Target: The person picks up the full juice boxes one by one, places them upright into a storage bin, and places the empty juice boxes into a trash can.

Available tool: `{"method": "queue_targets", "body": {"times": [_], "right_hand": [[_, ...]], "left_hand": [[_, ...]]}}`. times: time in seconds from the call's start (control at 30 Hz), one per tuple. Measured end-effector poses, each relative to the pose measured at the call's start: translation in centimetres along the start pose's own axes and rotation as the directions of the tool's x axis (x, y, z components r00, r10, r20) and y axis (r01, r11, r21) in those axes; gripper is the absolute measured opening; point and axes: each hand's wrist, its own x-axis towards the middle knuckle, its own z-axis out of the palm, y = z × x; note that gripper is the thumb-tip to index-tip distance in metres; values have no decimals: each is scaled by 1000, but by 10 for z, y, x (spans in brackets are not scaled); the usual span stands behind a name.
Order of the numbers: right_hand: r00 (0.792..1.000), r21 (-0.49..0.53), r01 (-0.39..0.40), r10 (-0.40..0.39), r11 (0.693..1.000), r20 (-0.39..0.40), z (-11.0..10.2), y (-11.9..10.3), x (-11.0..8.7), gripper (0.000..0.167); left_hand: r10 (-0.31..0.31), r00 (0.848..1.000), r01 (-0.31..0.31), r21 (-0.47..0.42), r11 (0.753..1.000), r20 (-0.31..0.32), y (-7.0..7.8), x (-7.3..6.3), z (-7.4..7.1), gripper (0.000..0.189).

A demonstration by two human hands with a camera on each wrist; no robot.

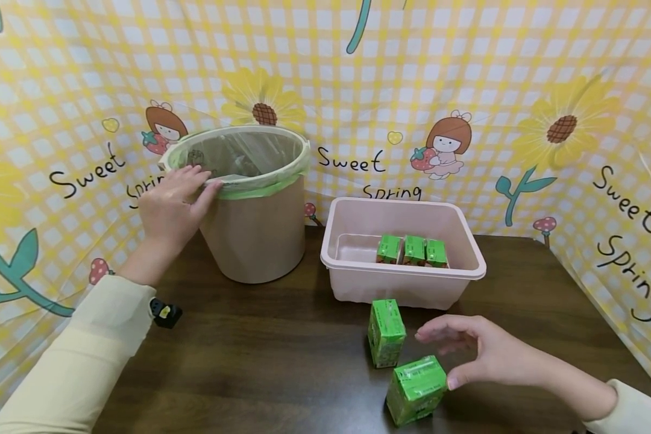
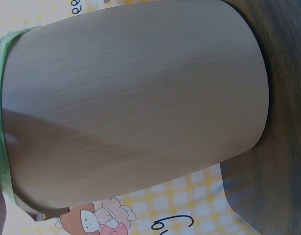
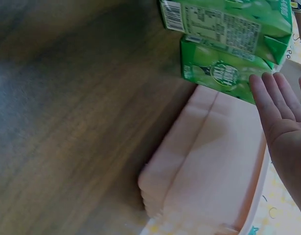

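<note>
My left hand [image 1: 176, 202] is at the near left rim of a beige bin [image 1: 255, 235], its fingers reaching over the edge. The bin has a clear liner with a green band [image 1: 260, 191]. A small dark thing [image 1: 195, 158] shows inside, just past the fingertips; its kind is unclear. My right hand [image 1: 485, 349] is spread with its thumb at the side of the nearer green drink carton [image 1: 416, 389]. Behind that stands a second green carton [image 1: 386, 331]. In the right wrist view the fingers [image 3: 282, 100] look straight, beside both cartons.
A pale pink plastic tub [image 1: 396, 286] stands behind the cartons, right of the bin. Inside its right half sit three green cartons [image 1: 414, 250]. Everything rests on a dark wooden table [image 1: 239, 361], with a yellow checked cloth [image 1: 358, 78] hanging behind and at both sides.
</note>
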Motion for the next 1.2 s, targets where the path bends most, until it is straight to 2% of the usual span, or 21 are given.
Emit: {"method": "queue_targets", "body": {"times": [0.17, 0.37, 0.53, 0.8, 1.2], "right_hand": [[1000, 26, 15, -16, 1000, 18, 6, 10, -3, 65], [999, 108, -42, 39, 993, 28, 15, 17, -5, 63], [999, 147, -14, 9, 989, 32, 19, 23, -5, 61], [999, 203, -31, 25, 979, 30, 26, 29, -7, 61], [1000, 199, -31, 31, 979, 0, 29, 32, -9, 50]], "left_hand": [[-4, 1000, 4, -4, 1000, -1, -1, 0, 1, 44], [-1, 1000, 1, -6, 1000, 5, 0, 0, 1, 43], [4, 1000, -4, -5, 1000, 0, 2, 1, 0, 42], [-35, 999, 34, -32, 999, -38, 3, 1, 0, 39], [-33, 999, 32, -27, 999, -24, 3, 1, 2, 41]]}}
